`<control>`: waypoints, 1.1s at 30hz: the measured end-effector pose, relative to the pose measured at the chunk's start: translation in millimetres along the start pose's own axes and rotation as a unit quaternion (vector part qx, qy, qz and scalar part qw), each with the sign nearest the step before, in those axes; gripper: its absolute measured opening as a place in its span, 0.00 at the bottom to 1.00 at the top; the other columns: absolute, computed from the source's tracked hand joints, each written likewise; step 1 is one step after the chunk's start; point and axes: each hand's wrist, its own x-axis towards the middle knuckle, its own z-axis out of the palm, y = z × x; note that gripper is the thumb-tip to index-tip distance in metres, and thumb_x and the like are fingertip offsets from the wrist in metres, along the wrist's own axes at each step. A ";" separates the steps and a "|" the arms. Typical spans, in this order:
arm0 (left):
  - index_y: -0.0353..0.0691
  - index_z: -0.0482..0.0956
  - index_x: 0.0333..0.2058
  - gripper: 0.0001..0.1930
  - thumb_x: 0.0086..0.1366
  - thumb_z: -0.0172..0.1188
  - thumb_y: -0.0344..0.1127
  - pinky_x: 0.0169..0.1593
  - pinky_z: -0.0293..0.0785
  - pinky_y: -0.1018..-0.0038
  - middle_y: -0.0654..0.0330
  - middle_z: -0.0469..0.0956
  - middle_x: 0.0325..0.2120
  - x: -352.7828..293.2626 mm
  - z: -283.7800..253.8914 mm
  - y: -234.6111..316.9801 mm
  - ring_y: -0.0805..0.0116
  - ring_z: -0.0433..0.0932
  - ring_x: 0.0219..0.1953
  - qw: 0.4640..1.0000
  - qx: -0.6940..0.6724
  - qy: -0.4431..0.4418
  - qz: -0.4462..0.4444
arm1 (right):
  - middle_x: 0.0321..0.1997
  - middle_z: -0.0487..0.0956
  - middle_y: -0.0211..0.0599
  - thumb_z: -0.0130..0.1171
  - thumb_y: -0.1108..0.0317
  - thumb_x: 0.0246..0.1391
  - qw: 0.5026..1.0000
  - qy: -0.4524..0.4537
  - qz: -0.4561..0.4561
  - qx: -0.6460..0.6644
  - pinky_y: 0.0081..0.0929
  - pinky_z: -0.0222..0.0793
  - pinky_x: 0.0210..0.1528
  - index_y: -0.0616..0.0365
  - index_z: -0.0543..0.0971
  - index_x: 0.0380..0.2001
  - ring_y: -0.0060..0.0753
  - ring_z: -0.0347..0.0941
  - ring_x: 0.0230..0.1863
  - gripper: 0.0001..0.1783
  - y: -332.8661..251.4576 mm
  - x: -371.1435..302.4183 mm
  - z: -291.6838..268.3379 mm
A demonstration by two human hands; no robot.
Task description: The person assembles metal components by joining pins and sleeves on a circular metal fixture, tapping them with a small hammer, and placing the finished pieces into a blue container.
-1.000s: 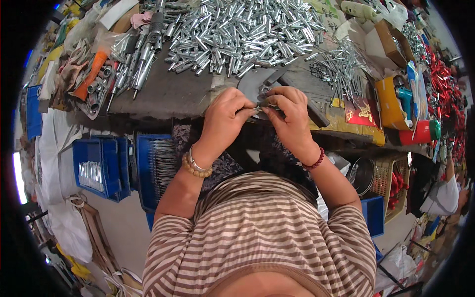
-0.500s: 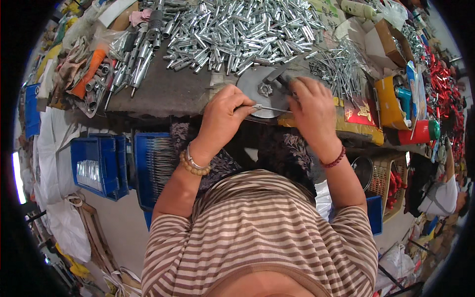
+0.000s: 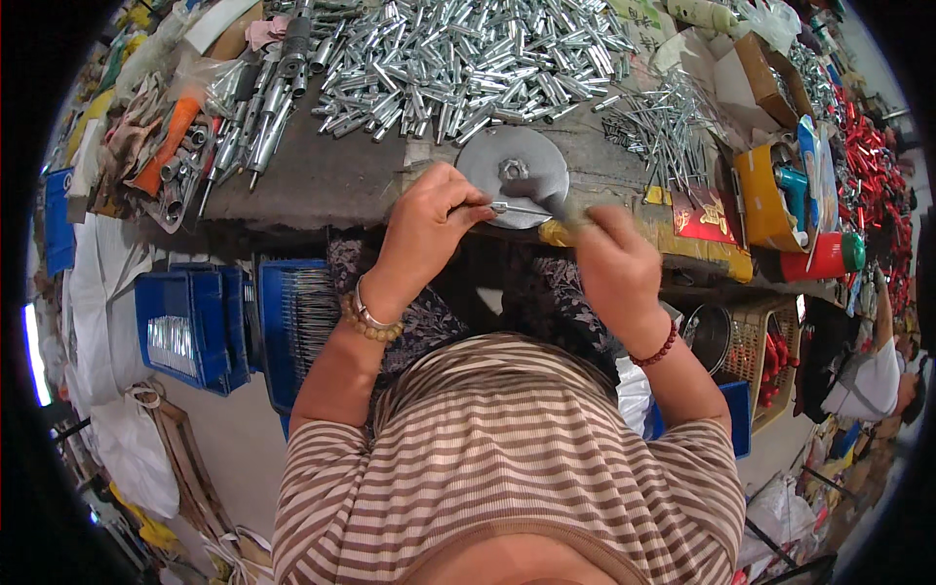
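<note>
My left hand (image 3: 429,219) pinches a thin metal rod with a small fitting (image 3: 499,207) at its near end, holding it over the front of a round grey metal disc (image 3: 478,156). The rod points right, and its tip is lost near my other hand. In my right hand (image 3: 619,263) is a hammer, its dark head (image 3: 531,188) smeared by motion just above the rod and disc. My fingers are wrapped round its handle, which is mostly hidden. Whether the hammer touches the rod, I cannot tell.
Shiny metal tubes (image 3: 458,68) lie heaped at the back of the bench, thin rods (image 3: 673,132) to their right. Tools (image 3: 249,136) crowd the left. Blue bins (image 3: 278,336) stand below. A yellow box (image 3: 765,200) and red cup (image 3: 809,263) sit at right.
The right hand has come down and nearer to me, and the hammer head has swung from above the disc's far side toward the rod. The left hand stays almost in place.
</note>
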 end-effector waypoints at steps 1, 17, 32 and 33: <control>0.33 0.84 0.34 0.05 0.59 0.70 0.24 0.38 0.71 0.74 0.61 0.75 0.32 0.2 0.2 0.7 0.69 0.75 0.35 1.000 -0.012 0.006 0.007 | 0.38 0.78 0.35 0.58 0.80 0.56 0.997 -0.066 0.000 -0.051 0.37 0.74 0.32 0.46 0.84 0.54 0.42 0.80 0.34 0.24 2.1 -4.6 3.8; 0.35 0.85 0.34 0.07 0.57 0.73 0.28 0.40 0.73 0.69 0.60 0.75 0.31 -5.9 1.5 1.8 0.63 0.77 0.35 1.000 -0.012 0.014 -0.009 | 0.36 0.78 0.37 0.67 0.71 0.51 0.992 -0.082 0.020 -0.089 0.42 0.73 0.38 0.53 0.79 0.36 0.47 0.78 0.40 0.09 -0.9 11.3 14.9; 0.38 0.61 0.71 0.27 0.77 0.54 0.31 0.25 0.69 0.86 0.58 0.84 0.38 -48.3 36.1 20.1 0.83 0.74 0.26 0.905 -0.352 0.074 -0.226 | 0.27 0.81 0.47 0.68 0.70 0.54 0.928 -0.181 0.234 0.228 0.43 0.73 0.32 0.60 0.78 0.46 0.53 0.80 0.29 0.16 -35.0 -14.6 22.8; 0.37 0.61 0.70 0.29 0.74 0.58 0.30 0.25 0.68 0.86 0.60 0.83 0.37 -50.0 34.5 20.7 0.83 0.73 0.26 0.894 -0.369 0.083 -0.242 | 0.27 0.81 0.47 0.68 0.70 0.54 0.927 -0.186 0.230 0.232 0.43 0.73 0.32 0.60 0.78 0.46 0.53 0.80 0.29 0.16 -38.2 -14.5 24.3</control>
